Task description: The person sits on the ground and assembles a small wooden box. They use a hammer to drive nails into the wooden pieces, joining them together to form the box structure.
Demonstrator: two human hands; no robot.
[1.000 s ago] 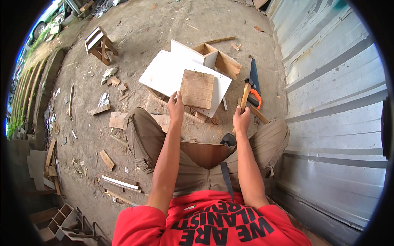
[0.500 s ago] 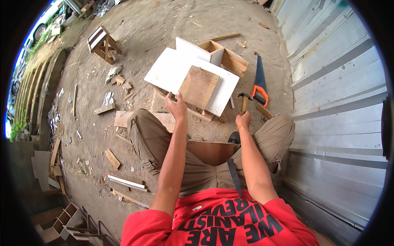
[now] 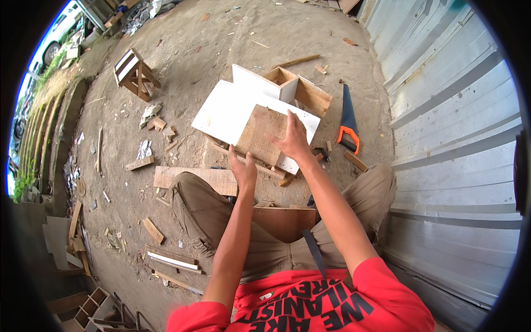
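Note:
In front of my knees lies a wooden box frame topped with a white panel (image 3: 215,110). A square piece of brown plywood (image 3: 257,133) rests on the panel. My right hand (image 3: 293,141) reaches over the plywood's right side, thumb and fingers spread, and grips nothing. At the near edge of the frame my left hand (image 3: 244,170) has its fingertips raised and apart, close to or touching the wood; exact contact is unclear. A hammer (image 3: 323,155) lies on the ground, partly covered by my right forearm.
Right of the panel lies a handsaw (image 3: 348,116) with an orange and black handle. Behind stands a white-faced wooden compartment piece (image 3: 289,88). A small wooden stool (image 3: 135,74) is at far left. Wood offcuts (image 3: 154,231) litter the ground; a corrugated metal wall (image 3: 453,138) borders the right.
My right hand has let go of the hammer, which now lies on the ground, and has moved left over the plywood. My left hand has shifted slightly down and right in the picture.

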